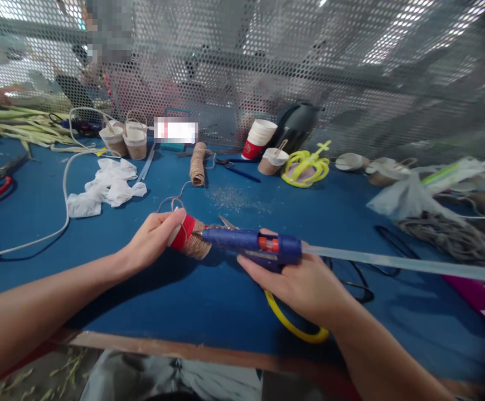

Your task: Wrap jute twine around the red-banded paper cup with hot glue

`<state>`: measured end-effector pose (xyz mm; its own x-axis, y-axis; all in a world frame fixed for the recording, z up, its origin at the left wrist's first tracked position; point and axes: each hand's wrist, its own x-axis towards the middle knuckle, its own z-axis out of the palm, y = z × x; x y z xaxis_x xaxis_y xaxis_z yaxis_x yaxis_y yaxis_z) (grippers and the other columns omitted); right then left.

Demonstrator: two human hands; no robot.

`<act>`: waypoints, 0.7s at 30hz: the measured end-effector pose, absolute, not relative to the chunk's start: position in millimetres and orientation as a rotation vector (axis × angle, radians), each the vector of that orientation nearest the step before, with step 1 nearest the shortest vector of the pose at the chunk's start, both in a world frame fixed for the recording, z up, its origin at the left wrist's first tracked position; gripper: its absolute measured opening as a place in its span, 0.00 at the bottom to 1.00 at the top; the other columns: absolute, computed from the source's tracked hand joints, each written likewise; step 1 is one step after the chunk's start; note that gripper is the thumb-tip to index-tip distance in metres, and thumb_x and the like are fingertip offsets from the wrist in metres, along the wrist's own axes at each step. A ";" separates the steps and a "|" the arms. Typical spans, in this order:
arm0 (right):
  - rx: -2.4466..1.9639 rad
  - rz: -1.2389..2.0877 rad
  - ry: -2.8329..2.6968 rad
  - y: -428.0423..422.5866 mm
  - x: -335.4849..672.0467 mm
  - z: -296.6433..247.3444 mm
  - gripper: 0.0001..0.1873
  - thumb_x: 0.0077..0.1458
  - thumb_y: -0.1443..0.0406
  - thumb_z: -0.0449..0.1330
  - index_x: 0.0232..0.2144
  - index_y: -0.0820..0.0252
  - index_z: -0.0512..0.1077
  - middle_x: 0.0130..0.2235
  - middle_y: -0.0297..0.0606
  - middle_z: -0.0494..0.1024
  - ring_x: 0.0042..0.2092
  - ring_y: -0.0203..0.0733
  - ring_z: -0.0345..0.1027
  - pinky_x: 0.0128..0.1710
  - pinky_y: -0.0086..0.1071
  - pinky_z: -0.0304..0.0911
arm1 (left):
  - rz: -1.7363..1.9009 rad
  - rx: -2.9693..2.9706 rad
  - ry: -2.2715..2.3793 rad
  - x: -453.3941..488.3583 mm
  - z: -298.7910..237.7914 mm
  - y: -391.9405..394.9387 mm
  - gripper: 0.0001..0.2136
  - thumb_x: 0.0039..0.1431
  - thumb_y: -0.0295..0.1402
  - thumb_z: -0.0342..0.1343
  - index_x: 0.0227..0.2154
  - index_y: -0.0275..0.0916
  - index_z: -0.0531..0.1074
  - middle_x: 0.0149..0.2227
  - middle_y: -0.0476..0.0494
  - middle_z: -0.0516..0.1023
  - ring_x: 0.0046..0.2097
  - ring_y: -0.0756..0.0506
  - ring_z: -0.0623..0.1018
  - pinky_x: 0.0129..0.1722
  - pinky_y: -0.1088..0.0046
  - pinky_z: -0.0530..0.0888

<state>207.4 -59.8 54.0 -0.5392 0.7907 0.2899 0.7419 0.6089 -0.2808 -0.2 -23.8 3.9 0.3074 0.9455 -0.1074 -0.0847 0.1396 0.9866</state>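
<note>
My left hand (156, 236) grips a red and white paper cup (182, 233) lying on its side, its lower part wound with brown twine (197, 247). In my right hand (295, 278) is a blue glue gun (246, 240), its nozzle against or very near the twine-wrapped end. A long clear glue stick (393, 263) sticks out of the gun's back. Scissors with a yellow handle (290, 323) lie below my right hand, partly hidden by it. The twine runs from the cup to a twine roll (198, 164) on the blue table.
Twine-wrapped cups (136, 142) with handles stand at the back left, near crumpled white tissue (106, 186). Stacked paper cups (259, 138), pliers (238, 169) and a yellow crown-like piece (306, 170) sit at the back. A white cable (66, 189) crosses the left; a plastic bag (407, 203) lies right.
</note>
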 end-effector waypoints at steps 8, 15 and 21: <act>-1.276 0.212 -2.418 -62.1 203.8 53.1 0.11 0.50 0.67 0.50 0.23 0.56 0.71 0.22 0.37 0.72 0.24 0.39 0.66 0.25 0.31 0.63 | 0.941 1.172 0.956 0.5 6.8 -24.1 0.20 0.51 0.46 0.50 0.29 0.31 0.76 0.24 0.43 0.78 0.26 0.48 0.74 0.31 0.75 0.71; -1.282 0.272 -2.356 -63.3 204.7 51.0 0.11 0.50 0.67 0.50 0.22 0.55 0.70 0.19 0.35 0.70 0.21 0.37 0.61 0.20 0.30 0.61 | 0.942 1.211 1.011 0.9 7.1 -24.1 0.21 0.52 0.46 0.49 0.30 0.31 0.76 0.25 0.43 0.78 0.28 0.47 0.75 0.30 0.75 0.71; -1.319 0.324 -2.334 -66.1 207.2 45.6 0.08 0.51 0.66 0.51 0.22 0.56 0.67 0.21 0.33 0.68 0.21 0.36 0.60 0.21 0.29 0.60 | 0.931 1.216 1.006 1.7 8.0 -25.1 0.22 0.52 0.47 0.48 0.30 0.31 0.76 0.25 0.42 0.78 0.28 0.46 0.75 0.31 0.73 0.72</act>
